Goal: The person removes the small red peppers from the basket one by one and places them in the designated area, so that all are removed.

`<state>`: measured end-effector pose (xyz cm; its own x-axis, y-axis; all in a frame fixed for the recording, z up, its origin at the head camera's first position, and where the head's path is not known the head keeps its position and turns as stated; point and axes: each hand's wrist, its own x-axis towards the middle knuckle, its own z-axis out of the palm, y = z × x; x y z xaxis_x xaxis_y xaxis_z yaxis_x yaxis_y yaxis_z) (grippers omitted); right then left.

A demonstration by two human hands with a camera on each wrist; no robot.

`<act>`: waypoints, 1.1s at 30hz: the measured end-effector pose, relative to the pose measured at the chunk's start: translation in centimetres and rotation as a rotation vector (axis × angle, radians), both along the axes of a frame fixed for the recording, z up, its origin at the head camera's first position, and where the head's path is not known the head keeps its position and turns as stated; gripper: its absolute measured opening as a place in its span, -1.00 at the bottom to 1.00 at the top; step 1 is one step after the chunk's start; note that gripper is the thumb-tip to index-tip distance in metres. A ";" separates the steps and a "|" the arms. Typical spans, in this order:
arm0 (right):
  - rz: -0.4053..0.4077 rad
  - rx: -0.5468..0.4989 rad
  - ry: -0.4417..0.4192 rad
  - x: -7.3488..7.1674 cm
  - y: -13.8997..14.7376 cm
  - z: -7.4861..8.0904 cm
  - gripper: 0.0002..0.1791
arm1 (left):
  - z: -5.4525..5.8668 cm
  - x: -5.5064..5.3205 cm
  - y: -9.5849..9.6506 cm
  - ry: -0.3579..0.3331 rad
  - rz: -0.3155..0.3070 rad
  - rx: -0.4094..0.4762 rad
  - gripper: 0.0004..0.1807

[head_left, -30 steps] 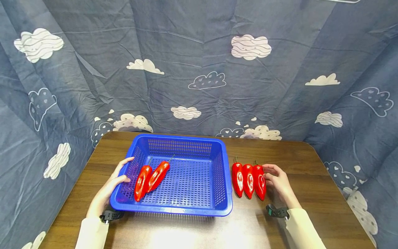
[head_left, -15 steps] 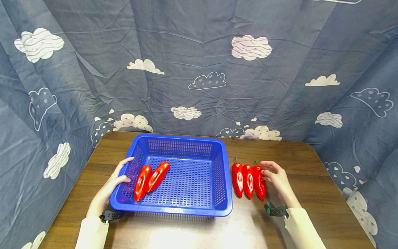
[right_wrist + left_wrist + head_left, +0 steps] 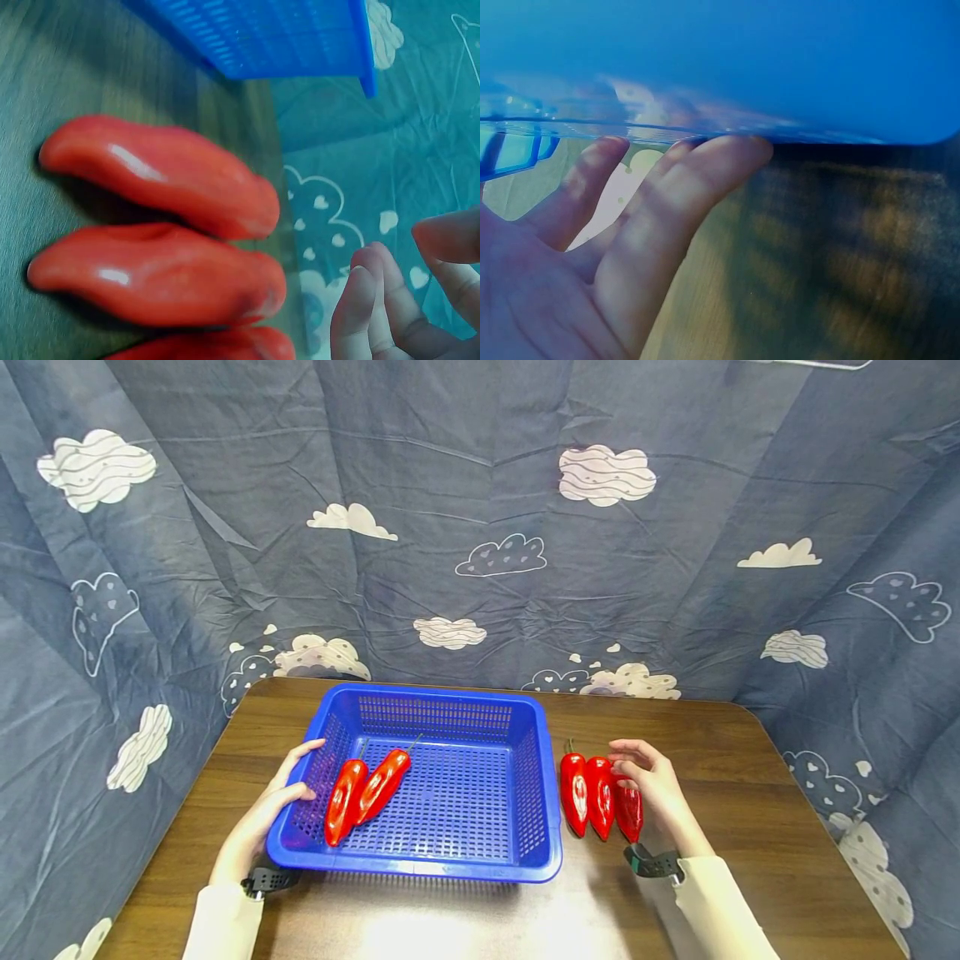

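Note:
My left hand (image 3: 258, 814) grips the left rim of a blue plastic basket (image 3: 412, 866), its fingertips over the edge. In the left wrist view, fingers (image 3: 667, 206) meet the basket's blue rim. Two red peppers (image 3: 346, 802) lie slanted at the left inside the basket. Right of the basket, three more red peppers (image 3: 600, 797) lie side by side on the table. My right hand (image 3: 651, 781) hovers over the rightmost pepper (image 3: 628, 814), partly hiding it, with fingers apart and loosely bent. In the right wrist view its fingers (image 3: 390, 315) stand apart from the peppers (image 3: 161, 274), holding nothing.
A brown wooden table (image 3: 712, 777) carries everything. Behind and on both sides hangs a dark blue curtain (image 3: 487, 468) with cloud prints, close to the table's far edge.
My right hand has moved left and slightly away from me, from beside the rightmost pepper to above it. The left hand, basket and peppers stay put.

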<state>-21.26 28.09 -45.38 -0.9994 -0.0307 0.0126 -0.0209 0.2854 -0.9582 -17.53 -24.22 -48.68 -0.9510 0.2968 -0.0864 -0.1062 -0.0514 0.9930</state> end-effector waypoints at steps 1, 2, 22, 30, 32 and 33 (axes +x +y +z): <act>0.003 0.007 -0.004 0.0 -0.2 0.1 -0.63 | 0.0 0.0 0.0 -0.001 0.000 0.001 -0.23; 0.005 0.006 -0.008 -0.1 -0.3 0.2 -0.63 | 0.0 0.0 0.0 -0.001 -0.001 0.000 -0.23; 0.111 -0.029 0.030 0.0 -3.5 2.1 -0.69 | -0.2 -0.1 0.0 0.022 -0.008 0.003 -0.22; 0.154 -0.056 0.037 -0.1 -4.4 2.4 -0.67 | -0.3 -0.1 0.0 0.026 -0.005 -0.003 -0.23; 0.163 -0.057 0.038 -0.1 -4.6 2.6 -0.68 | -0.3 -0.1 0.0 0.025 -0.006 -0.006 -0.23; 0.168 -0.058 0.040 -0.1 -4.7 2.6 -0.68 | -0.2 -0.1 0.0 0.025 -0.006 -0.006 -0.23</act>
